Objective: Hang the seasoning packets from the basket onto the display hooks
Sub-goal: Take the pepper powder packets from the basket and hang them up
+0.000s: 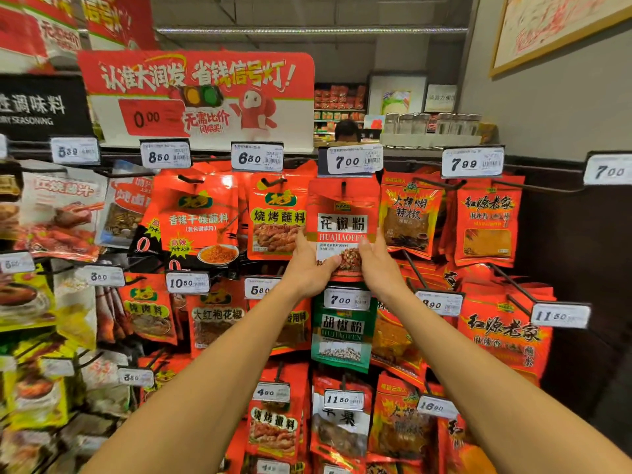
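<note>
- Up at the top row of the rack, both arms are stretched out to a red pepper-powder packet (343,230) whose punched hole sits on the display hook (343,188) under the 7.00 price tag (354,160)
- Left hand (309,268) pinches the packet's lower left edge, thumb in front and fingers behind
- Right hand (378,265) grips the lower right edge the same way, so both hands are closed on the one packet
- As far as I can judge, the packet is threaded on the hook but not yet let go; it may need pushing back toward the far end of the peg
- Left of it hangs a barbecue dip packet (277,220), right of it a chilli packet (408,217), and just below it a green pepper packet (342,333); these hooks look well filled
- No basket shows from where I stand, so I cannot say how many packets are left to hang
- What remains here, I reckon, is to release and go back for the next one
</note>
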A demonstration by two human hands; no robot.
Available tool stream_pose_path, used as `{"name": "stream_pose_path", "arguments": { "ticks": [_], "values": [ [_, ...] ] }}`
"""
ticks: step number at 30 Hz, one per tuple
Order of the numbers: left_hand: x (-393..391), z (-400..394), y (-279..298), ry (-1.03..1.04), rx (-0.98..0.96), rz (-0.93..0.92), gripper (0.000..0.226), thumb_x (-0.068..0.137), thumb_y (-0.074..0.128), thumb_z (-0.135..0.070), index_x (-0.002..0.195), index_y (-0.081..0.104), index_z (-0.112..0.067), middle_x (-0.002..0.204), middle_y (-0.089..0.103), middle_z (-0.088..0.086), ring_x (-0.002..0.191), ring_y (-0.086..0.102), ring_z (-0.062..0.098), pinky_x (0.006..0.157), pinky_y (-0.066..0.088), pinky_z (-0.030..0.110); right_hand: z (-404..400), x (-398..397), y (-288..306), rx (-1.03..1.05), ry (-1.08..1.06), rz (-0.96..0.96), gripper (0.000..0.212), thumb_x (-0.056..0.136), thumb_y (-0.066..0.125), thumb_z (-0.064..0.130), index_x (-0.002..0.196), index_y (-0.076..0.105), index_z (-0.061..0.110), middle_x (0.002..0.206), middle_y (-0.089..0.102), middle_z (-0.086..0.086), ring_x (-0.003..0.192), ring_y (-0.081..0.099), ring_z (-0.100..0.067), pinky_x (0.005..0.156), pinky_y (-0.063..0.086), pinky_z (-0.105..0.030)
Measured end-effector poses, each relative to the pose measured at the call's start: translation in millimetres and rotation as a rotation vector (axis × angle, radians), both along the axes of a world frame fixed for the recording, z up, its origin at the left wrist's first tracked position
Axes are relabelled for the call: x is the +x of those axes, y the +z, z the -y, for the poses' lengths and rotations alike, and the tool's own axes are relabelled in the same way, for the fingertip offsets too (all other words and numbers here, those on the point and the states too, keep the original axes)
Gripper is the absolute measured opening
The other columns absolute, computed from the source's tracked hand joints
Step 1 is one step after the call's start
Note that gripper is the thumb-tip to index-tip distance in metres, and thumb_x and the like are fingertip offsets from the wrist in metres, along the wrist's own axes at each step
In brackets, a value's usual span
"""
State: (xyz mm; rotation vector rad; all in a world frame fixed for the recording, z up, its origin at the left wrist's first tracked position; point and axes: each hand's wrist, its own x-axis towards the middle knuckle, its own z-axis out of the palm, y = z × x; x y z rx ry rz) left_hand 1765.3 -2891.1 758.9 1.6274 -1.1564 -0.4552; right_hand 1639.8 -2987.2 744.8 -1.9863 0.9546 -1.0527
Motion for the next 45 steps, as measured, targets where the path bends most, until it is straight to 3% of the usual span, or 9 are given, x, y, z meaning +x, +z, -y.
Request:
{"name": "stream_pose_path", "arguments": {
  "ticks": [4,7,11,17,23,31,36,39,45],
  "values": [
    [-3.5,-17.9,7.2,0.063,0.005,0.087,0.095,0.094,0.068,-0.033,0.161,0.004,-0.010,0.137,0.063,0.000,0.133,0.051,0.021,0.111,0.038,0.034,-15.2,-17.7,2.0,-0.021,-0.108,0.064,0.054,0.106,0.031,0.049,0.155,0.038,0.025,0.149,0.052,0.003,0.130,0.050,-0.018,0.103,0.040,-0.035],
    [-4.8,-35.3,13.3,0.084,-0.020,0.209,0.065,0.096,0.065,-0.030,0.152,0.035,-0.014,0.136,0.063,-0.001,0.127,0.055,0.022,0.103,0.043,0.033,-28.7,-29.8,7.4,-0.115,-0.230,0.210,0.036,0.105,0.043,0.039,0.128,0.064,0.020,0.110,0.065,0.013,0.105,0.057,-0.012,0.076,0.040,-0.026],
    [-4.8,-65.6,9.8,0.106,-0.121,0.231,0.041,0.098,0.062,-0.026,0.138,0.058,-0.018,0.122,0.064,-0.012,0.105,0.053,0.006,0.087,0.038,0.024,-48.1,-44.3,4.2,-0.157,-0.210,0.357,0.016,0.098,0.056,0.028,0.090,0.069,0.024,0.081,0.068,0.015,0.084,0.066,-0.014,0.072,0.049,-0.028],
    [8.6,-101.4,-52.9,0.037,-0.084,-0.172,0.017,0.101,0.057,-0.017,0.093,0.072,-0.018,0.081,0.076,-0.004,0.068,0.072,0.012,0.058,0.055,0.021,-77.9,-57.6,-55.0,0.237,0.094,0.394,0.016,0.081,0.059,0.027,0.069,0.066,0.019,0.059,0.067,-0.005,0.044,0.061,-0.018,0.041,0.044,-0.021],
    [17.4,-132.4,-181.9,0.138,0.192,-0.474,0.024,0.101,0.054,-0.011,0.084,0.071,-0.013,0.068,0.071,-0.001,0.051,0.059,0.014,0.056,0.050,0.028,-93.2,-61.4,-190.3,0.548,0.093,0.155,0.038,0.093,0.056,0.005,0.059,0.068,0.018,0.054,0.065,-0.007,0.041,0.059,-0.020,0.041,0.045,-0.023],
    [0.8,-181.4,-374.8,0.401,0.571,-0.843,0.013,0.101,0.052,-0.013,0.102,0.064,-0.009,0.078,0.063,0.008,0.059,0.053,0.016,0.049,0.044,0.021,-129.9,-69.7,-387.5,0.921,-0.046,-0.159,0.026,0.097,0.048,0.000,0.074,0.059,0.004,0.046,0.057,-0.002,0.037,0.050,-0.015,0.040,0.041,-0.022],
    [-11.1,-213.7,-495.0,0.555,0.758,-1.044,0.015,0.102,0.051,-0.013,0.094,0.065,-0.013,0.069,0.061,0.003,0.045,0.054,0.008,0.043,0.042,0.016,-159.7,-79.7,-519.8,1.052,-0.107,-0.386,0.034,0.090,0.056,0.002,0.060,0.064,0.016,0.060,0.060,-0.011,0.058,0.056,-0.027,0.065,0.049,-0.040],
    [-13.4,-229.8,-568.3,0.586,0.833,-1.190,0.018,0.098,0.051,-0.008,0.086,0.064,-0.009,0.079,0.059,0.011,0.059,0.051,0.019,0.051,0.039,0.022,-177.6,-87.9,-600.0,1.132,-0.106,-0.558,0.032,0.090,0.062,0.017,0.058,0.068,0.017,0.061,0.066,-0.006,0.061,0.063,-0.026,0.069,0.055,-0.043],
    [-22.7,-257.7,-724.5,0.623,1.005,-1.140,0.008,0.096,0.062,-0.021,0.092,0.064,-0.014,0.084,0.065,0.008,0.072,0.060,0.023,0.061,0.049,0.028,-211.5,-97.6,-773.9,1.183,-0.067,-0.822,0.025,0.093,0.059,0.011,0.068,0.064,0.012,0.053,0.063,-0.006,0.049,0.059,-0.023,0.047,0.050,-0.029]
  ]
}}
